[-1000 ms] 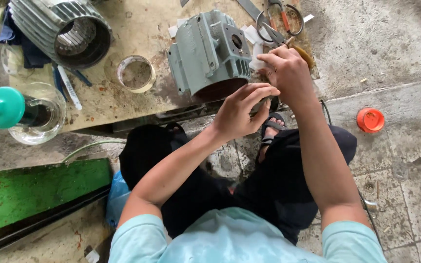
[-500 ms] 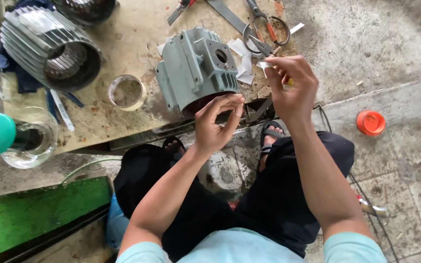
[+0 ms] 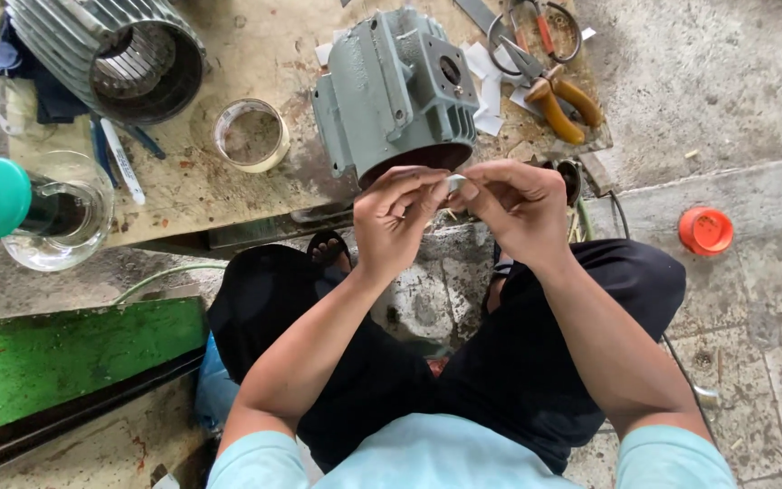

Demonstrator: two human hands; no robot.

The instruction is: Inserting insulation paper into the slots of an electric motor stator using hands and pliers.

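L hand (image 3: 400,222) & R hand (image 3: 513,213) pinched 1 small white strip (image 3: 455,184) between fingertips, at 6 o'clock of green motor housing (image 3: 395,91); risk: loose pinch, strip could've slipped onto floor.

No packages, labels, signs, screens.

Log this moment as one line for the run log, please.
left hand: pinching small white piece | right hand: pinching same piece | nearby: grey-green motor housing on board, pliers
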